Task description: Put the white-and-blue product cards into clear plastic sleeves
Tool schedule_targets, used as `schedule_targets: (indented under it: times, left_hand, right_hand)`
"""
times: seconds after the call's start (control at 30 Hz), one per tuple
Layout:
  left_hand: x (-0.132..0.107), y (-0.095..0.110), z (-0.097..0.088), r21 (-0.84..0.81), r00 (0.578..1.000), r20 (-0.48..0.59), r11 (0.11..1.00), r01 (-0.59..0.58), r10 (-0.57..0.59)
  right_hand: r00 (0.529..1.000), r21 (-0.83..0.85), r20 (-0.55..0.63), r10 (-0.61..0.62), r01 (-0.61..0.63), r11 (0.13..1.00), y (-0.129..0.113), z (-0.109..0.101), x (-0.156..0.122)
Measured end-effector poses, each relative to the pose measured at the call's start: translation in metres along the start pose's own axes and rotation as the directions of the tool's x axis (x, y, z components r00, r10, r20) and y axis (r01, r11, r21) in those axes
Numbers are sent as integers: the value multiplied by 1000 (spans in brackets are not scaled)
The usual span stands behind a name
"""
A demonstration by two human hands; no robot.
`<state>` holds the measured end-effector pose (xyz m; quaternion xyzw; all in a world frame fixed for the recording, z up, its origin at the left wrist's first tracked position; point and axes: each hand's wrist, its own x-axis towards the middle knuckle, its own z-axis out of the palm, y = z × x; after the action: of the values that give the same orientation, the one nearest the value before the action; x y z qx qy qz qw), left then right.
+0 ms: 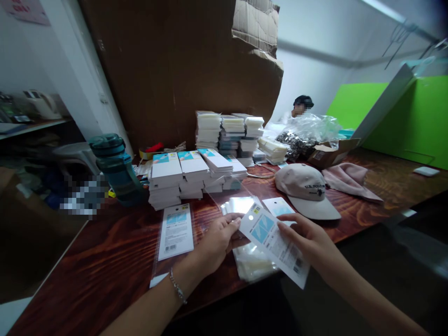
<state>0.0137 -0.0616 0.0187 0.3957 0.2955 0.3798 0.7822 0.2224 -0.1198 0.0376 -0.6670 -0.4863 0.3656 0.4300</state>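
A white and blue printed card (275,242) is pinched by its right edge between the thumb and fingers of my right hand (304,238). At the card's upper left corner is my left hand (222,238), fingers closed on a clear plastic sleeve (229,189) that stretches toward the stacks. Whether the left thumb also presses on the card, I cannot tell. Beneath both hands lies a pile of clear sleeves (254,266). Another printed card (278,206) lies just behind my right fingers. To the left, a card in a sleeve (176,233) rests flat on the table.
Stacks of printed cards (166,175) and taller bundles (208,130) stand at the back of the wooden table (115,247). A teal bottle (117,170) is on the left; a cap (303,186) and pink cloth (350,179) lie right. A person (299,109) sits beyond plastic bags (315,130).
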Motion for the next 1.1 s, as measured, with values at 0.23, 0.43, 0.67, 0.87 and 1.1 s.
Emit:
schedule_targets:
  times: [0.23,0.43,0.67,0.87,1.1]
  left_hand:
    - [2,7,-1,-115,993,-114,992,-57,44]
    - [0,6,1,-136,994,-33,985,-107,103]
    - [-4,11,1,-167,992,-49,978,-122,115]
    - [-6,3,4,-66,994,60,994,-91,95]
    - [-8,0,6,73,994,42,992,-100,97]
  right_hand:
    - [973,252,104,205,-226,941,13,-17,-23]
    - [978,322,28,208,-205,924,3,-7,-27]
    - [982,423,0,190,-172,890,-6,6,-23]
    - [989,450,39,140,-143,881,-11,15,-20]
    - [987,448,14,161,-150,881,-17,26,-11]
